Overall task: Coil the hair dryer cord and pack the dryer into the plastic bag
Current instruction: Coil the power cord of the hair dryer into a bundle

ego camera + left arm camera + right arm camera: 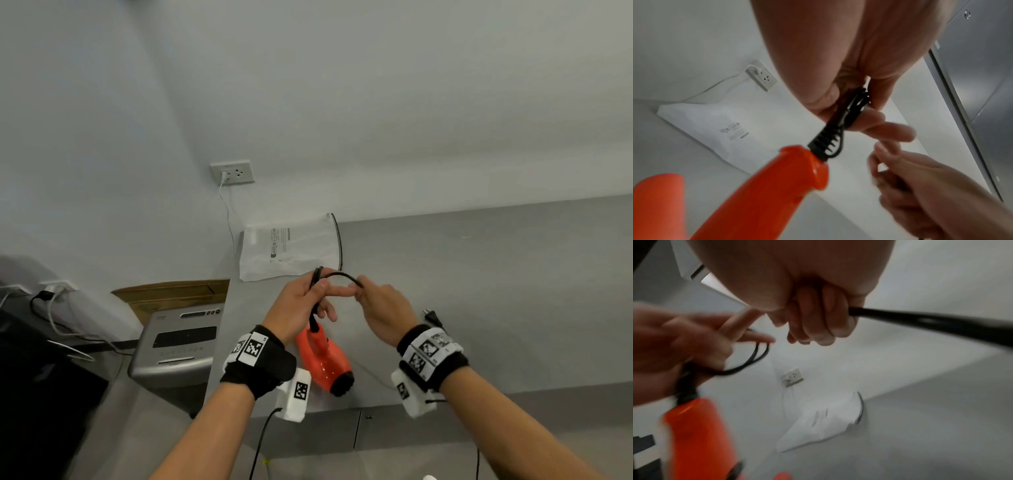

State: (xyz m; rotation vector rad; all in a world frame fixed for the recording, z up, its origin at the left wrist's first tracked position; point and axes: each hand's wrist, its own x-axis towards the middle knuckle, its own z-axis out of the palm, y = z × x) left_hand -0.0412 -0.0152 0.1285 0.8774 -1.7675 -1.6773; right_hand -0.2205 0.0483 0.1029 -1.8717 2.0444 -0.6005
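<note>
An orange hair dryer (pixel 323 359) hangs above the grey counter (pixel 496 291), nozzle toward me. Its black cord (pixel 339 275) arches between both hands. My left hand (pixel 301 305) grips folded loops of cord just above the dryer's handle; in the left wrist view the cord (pixel 849 110) sits pinched between thumb and fingers above the orange handle (pixel 777 186). My right hand (pixel 380 308) is curled round the cord, which leaves its fist (pixel 818 324) as a thick black line (pixel 931 324). The cord's plug (pixel 432 317) lies on the counter to the right. The white plastic bag (pixel 287 250) lies flat at the counter's back left.
A wall socket (pixel 233 172) with a white cable sits above the bag. A grey shredder (pixel 178 342) and a cardboard box (pixel 171 294) stand left of the counter, below its edge. Cabinet doors (pixel 342 431) run under the counter's front edge.
</note>
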